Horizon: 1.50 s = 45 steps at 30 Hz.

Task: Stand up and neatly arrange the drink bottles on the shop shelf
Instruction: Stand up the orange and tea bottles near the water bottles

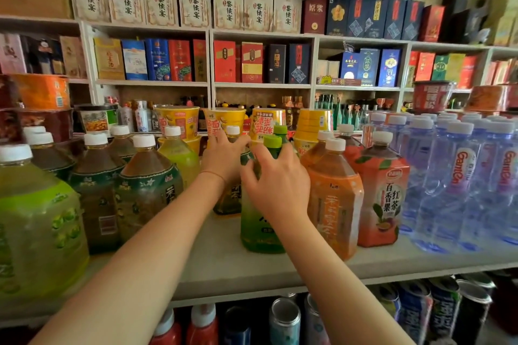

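Clearly the person was midway through straightening the middle of the row, both arms reaching into the gap between the dark tea bottles and the orange ones. The right hand [276, 182] curled over the shoulder of the green-capped bottle [259, 221], thumb on its left side and fingers bent round just below the cap; that bottle stood upright near the front of the shelf [224, 266]. Just behind and to its left, the left hand [222, 158] reached to the white-capped bottle [230, 199], fingers spread round its neck, though how firmly it held could not be told. A second green cap showed right behind the first. The orange tea bottle [335, 204] stood just beside the right hand. The next move probably called for sliding the green bottle into line without knocking these close neighbours.
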Each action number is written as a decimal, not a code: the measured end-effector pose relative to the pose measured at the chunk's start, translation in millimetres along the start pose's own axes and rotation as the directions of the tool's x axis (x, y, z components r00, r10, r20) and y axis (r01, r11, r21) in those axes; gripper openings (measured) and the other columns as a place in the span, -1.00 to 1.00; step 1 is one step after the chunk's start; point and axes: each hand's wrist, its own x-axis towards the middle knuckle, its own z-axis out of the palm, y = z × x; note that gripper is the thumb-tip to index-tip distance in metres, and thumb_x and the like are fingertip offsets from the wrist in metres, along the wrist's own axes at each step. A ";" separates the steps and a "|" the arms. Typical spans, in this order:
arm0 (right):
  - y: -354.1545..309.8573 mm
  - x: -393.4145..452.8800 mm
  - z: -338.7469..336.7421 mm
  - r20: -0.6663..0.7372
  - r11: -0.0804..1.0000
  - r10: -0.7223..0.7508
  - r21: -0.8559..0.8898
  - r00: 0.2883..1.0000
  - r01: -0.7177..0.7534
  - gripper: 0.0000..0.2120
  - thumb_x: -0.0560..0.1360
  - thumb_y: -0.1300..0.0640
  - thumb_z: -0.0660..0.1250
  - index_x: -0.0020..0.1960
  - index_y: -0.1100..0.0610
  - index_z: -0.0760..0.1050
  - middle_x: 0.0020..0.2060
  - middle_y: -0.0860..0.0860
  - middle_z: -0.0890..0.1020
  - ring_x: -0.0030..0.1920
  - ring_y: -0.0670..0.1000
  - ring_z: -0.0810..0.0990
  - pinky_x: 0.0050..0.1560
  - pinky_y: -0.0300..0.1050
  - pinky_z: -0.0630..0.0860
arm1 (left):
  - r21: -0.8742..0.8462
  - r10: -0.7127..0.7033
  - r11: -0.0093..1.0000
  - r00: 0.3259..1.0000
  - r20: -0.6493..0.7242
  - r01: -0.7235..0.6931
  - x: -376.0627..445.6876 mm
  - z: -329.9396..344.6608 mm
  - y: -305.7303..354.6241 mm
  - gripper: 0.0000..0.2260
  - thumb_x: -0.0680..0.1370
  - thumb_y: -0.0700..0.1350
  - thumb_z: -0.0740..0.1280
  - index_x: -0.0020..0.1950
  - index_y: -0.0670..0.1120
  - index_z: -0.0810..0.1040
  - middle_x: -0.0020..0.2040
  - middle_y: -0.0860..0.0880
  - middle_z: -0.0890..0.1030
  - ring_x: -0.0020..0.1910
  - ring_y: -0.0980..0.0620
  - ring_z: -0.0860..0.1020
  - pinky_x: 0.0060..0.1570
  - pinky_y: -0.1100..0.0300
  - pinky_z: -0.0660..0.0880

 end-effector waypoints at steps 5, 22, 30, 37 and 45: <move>-0.5 0.2 1.1 -0.011 1.000 0.005 -0.014 1.000 -0.005 -0.72 0.54 -0.09 0.20 0.13 -0.01 0.55 -0.15 0.06 0.48 -0.25 0.00 0.46 -0.38 -0.21 0.38 | 0.025 -0.027 0.999 0.999 -0.017 0.028 -0.8 0.6 -1.0 -0.60 0.60 0.05 0.25 0.44 0.06 0.35 0.38 -0.28 0.32 0.38 -0.29 0.30 0.17 -0.07 0.48; 1.7 -0.6 2.1 -0.023 1.000 -0.002 -0.021 1.000 0.001 -0.73 0.55 -0.10 0.19 0.12 0.00 0.54 -0.15 0.07 0.49 -0.24 0.03 0.48 -0.37 -0.21 0.34 | -0.069 0.020 0.997 1.000 -0.020 -0.021 -33.5 -42.9 -0.4 -0.70 0.54 0.27 0.30 0.13 0.11 0.54 0.13 -0.07 0.40 -0.04 -0.06 0.46 -0.09 0.14 0.38; -0.7 3.4 0.7 0.051 1.000 0.013 0.010 0.999 -0.014 -0.73 0.58 -0.11 0.16 0.15 -0.02 0.51 -0.08 0.06 0.46 -0.19 0.04 0.47 -0.34 -0.16 0.43 | -0.384 0.066 0.914 0.983 -0.171 -0.128 -53.2 -52.0 -20.3 -0.80 0.51 0.03 0.47 -0.27 0.01 0.60 -0.27 0.12 0.58 -0.17 0.11 0.51 -0.14 0.16 0.47; -0.4 8.9 -3.3 0.138 0.998 -0.008 0.062 0.990 -0.001 -0.73 0.59 -0.12 0.14 0.18 -0.05 0.48 -0.08 0.00 0.39 -0.18 0.02 0.44 -0.39 -0.20 0.31 | -0.567 0.035 0.810 0.978 -0.207 -0.150 -68.8 -66.9 -16.6 -0.62 0.51 -0.01 0.50 -0.40 -0.24 0.60 -0.43 -0.10 0.51 -0.38 0.07 0.46 -0.21 0.59 0.30; -6.1 21.3 -1.2 0.152 0.970 0.037 0.231 0.988 -0.072 -0.50 0.62 -0.03 0.14 0.52 -0.01 0.10 0.02 -0.01 0.51 -0.09 0.01 0.52 -0.30 -0.09 0.45 | -0.701 0.045 0.705 0.994 -0.101 -0.103 -77.1 -74.6 -31.3 -0.63 0.51 0.02 0.49 -0.44 -0.12 0.64 -0.20 -0.24 0.65 -0.07 0.01 0.61 0.18 0.11 0.43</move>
